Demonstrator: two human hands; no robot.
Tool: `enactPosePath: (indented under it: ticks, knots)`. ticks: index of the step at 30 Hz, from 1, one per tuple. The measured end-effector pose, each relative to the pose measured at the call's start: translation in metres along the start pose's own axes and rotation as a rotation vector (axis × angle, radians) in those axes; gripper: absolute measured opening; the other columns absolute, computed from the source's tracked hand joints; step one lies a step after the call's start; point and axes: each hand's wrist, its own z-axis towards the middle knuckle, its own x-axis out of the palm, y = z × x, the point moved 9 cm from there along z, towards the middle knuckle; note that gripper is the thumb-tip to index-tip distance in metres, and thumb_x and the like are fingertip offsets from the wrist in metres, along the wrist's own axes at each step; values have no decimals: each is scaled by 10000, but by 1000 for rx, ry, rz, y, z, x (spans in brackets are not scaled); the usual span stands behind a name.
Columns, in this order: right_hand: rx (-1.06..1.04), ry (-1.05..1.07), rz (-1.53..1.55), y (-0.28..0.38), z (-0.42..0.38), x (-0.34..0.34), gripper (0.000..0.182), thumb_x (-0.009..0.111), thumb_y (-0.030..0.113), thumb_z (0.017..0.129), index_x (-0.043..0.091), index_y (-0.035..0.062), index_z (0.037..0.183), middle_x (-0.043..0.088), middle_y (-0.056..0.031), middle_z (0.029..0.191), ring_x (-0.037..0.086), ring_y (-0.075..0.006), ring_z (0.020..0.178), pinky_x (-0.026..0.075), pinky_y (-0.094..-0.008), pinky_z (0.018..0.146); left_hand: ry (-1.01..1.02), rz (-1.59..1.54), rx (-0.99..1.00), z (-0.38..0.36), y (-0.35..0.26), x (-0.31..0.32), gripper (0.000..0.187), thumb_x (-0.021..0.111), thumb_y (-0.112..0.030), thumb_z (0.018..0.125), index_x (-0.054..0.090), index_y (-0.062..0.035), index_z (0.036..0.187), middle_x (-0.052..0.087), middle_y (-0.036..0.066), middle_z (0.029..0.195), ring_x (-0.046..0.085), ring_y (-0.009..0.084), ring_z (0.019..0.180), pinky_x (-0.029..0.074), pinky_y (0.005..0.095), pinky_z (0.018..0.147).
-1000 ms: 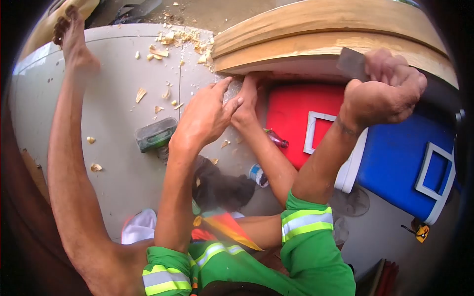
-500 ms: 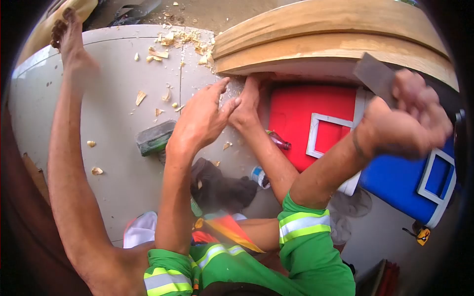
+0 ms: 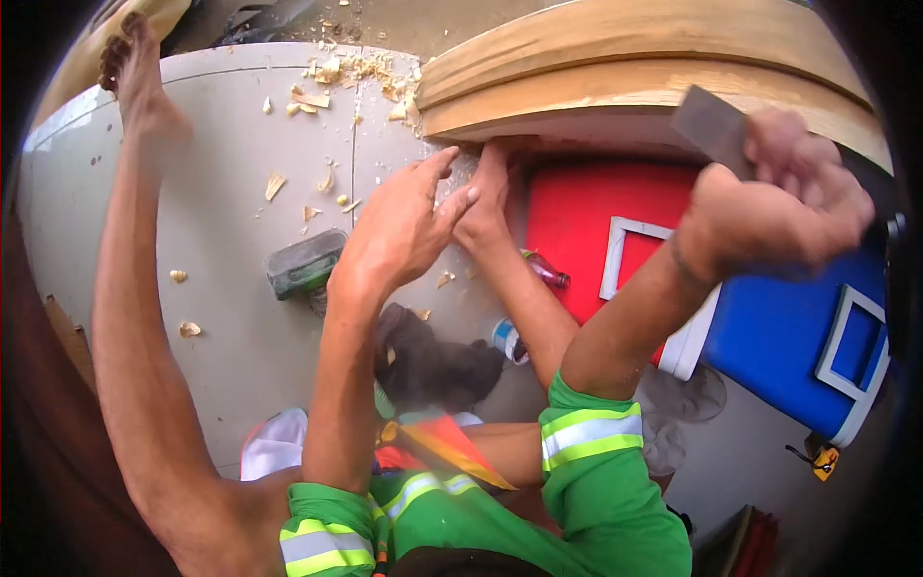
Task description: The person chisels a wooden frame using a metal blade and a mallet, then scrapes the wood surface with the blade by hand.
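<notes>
A long curved piece of light wood [image 3: 635, 91] spans the upper right. Near its left end is my left hand [image 3: 404, 216], with nothing in it, its thumb and fingers apart and pointing up and right. My right hand [image 3: 784, 197], partly blurred, is closed on a flat grey rectangular blade [image 3: 710, 125]. The blade's far part overlaps the wood's lower edge in view; whether it touches cannot be made out. Pale wood shavings [image 3: 361, 72] lie by the wood's left end.
Below the wood are a red cooler [image 3: 567, 207] and a blue cooler [image 3: 779, 332]. A grey-green block [image 3: 303, 262], dark cloth [image 3: 442, 365], small bottle [image 3: 546, 271] and white-blue container [image 3: 510, 340] lie on the tiled floor [image 3: 240, 385]. A yellow tape measure [image 3: 824, 462] sits lower right.
My right hand and the blade have moved slightly left. My left hand has shifted a little to the right, still with its fingers apart.
</notes>
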Motion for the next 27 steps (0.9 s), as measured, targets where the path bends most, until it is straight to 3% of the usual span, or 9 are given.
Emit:
enactPosePath:
  ticks: [2,4,6,10,16,18,20,23,27]
  knots:
    - [-223,127,-36,-2,3,1,442,318,283,1086,439,48,732,502,-50,622,508,-146,514,387,-231,450,-9,-6,7,4,-2,-1,563,625,-346,992,516,-24,1440,640,230,1323,610,358,1242,476,424,1044]
    - [360,-60,-102,-54,-49,10,459,340,317,1089,485,39,754,527,-25,625,527,-166,518,396,-234,458,-15,-16,28,6,-6,-2,558,623,-343,993,518,-22,1438,639,229,1324,612,359,1238,478,424,1042]
    - [-37,-70,-482,-12,-32,9,482,340,350,1092,466,50,737,506,-27,603,502,-155,500,387,-233,452,-15,-34,49,6,-8,-4,552,619,-338,996,519,-22,1437,637,231,1327,613,362,1235,478,424,1042]
    - [208,17,125,-8,-7,8,488,351,358,1079,362,65,690,348,-31,536,379,-113,449,338,-225,420,-12,-6,-5,5,-1,-5,545,612,-325,998,515,-14,1435,638,233,1323,616,372,1224,475,422,1038]
    - [152,68,179,-2,10,-6,365,383,344,1036,413,41,835,347,-13,593,398,-100,482,350,-250,427,15,-36,-1,4,-8,-1,528,519,-411,1034,604,11,1340,644,238,1307,632,379,1177,481,417,1008]
    - [-141,-53,-353,-2,-8,-2,319,367,295,1026,377,51,821,357,-20,604,360,-109,468,305,-251,396,97,-52,-70,4,-7,0,555,460,-451,1052,660,23,1260,663,240,1270,646,379,1142,485,411,991]
    - [245,-36,128,-25,-9,-10,257,376,199,1027,372,53,816,387,-32,631,365,-126,460,342,-248,391,221,-83,-152,5,-4,7,609,401,-481,1067,709,34,1171,691,237,1214,662,377,1100,489,404,974]
    - [-103,35,-254,1,-7,-6,243,400,176,1038,394,48,832,421,-43,682,409,-136,491,388,-256,410,243,-74,-93,2,-12,10,632,357,-467,1081,737,38,1097,726,219,1132,680,380,1048,494,399,962]
    - [159,26,-69,-22,-9,-13,411,339,347,1077,373,69,775,398,-47,661,406,-145,493,333,-268,395,171,-88,-13,1,-13,11,593,360,-425,1086,716,47,1133,732,219,1110,689,369,1029,500,403,952]
